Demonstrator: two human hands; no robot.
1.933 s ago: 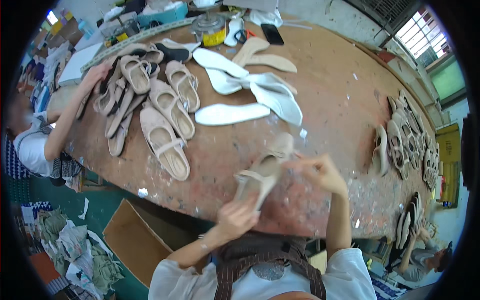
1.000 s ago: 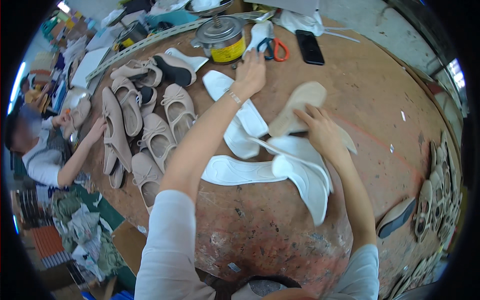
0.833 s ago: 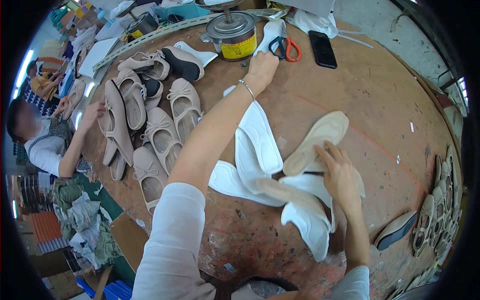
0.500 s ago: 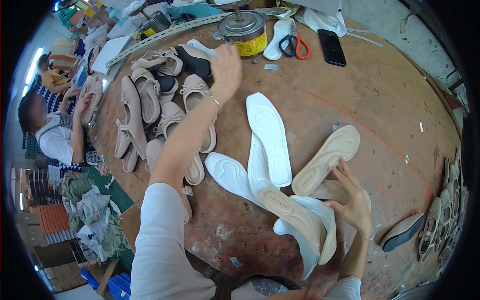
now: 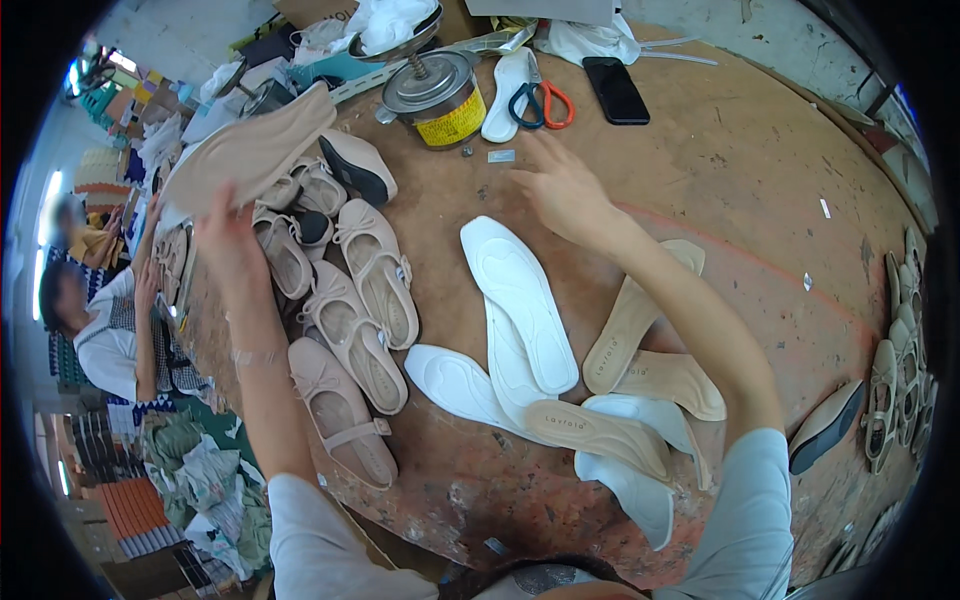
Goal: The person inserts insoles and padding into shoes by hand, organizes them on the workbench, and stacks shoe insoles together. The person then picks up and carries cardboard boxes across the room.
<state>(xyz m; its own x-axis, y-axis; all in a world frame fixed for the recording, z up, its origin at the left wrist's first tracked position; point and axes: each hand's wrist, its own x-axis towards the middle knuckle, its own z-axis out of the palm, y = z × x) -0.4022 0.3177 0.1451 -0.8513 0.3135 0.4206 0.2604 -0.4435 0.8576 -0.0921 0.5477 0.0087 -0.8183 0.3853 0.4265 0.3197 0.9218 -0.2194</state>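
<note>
At the upper left my left hand (image 5: 230,235) grips a beige insole (image 5: 250,150), raised above a cluster of beige bow-trimmed shoes (image 5: 352,325). My right hand (image 5: 565,190) is stretched over the far middle of the table, fingers extended and nothing seen in them. Scissors (image 5: 543,106) with blue and red handles lie just beyond its fingertips, partly on a white insole (image 5: 507,95). Between my arms are white insoles (image 5: 520,300), loosely overlapping. Beige insoles (image 5: 600,435) lie right of them, some on top of white pieces; my right forearm covers part of one.
A metal can (image 5: 435,100) with a yellow label stands at the back, beside a black phone (image 5: 615,90). More shoes (image 5: 880,400) line the right edge, one tipped on its side (image 5: 825,425). Another person (image 5: 110,320) works at the far left.
My left hand has moved left from beside the can and now holds up a beige insole. My right hand has left the beige insoles and moved up toward the scissors. The view has shifted.
</note>
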